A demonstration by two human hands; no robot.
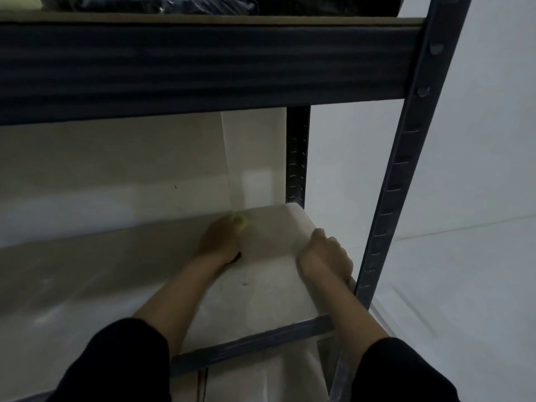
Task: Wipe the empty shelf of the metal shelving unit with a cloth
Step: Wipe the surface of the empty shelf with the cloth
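Wiping looks underway: the left hand [219, 242] grips a yellow cloth [241, 222] at the shelf [87, 285]'s back edge, right hand [326, 256] clasping its right edge, most still unwiped.

Dim, greyish light is filling the frame; the left hand [219, 240] is smearing with motion blur, and the upright post [406, 158] is leaning from wide-angle distortion.

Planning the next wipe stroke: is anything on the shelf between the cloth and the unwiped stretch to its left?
Nothing visible. The left hand presses the yellow cloth near the back edge of the shelf, and the board to its left is bare. The right hand rests at the right edge, out of the way.
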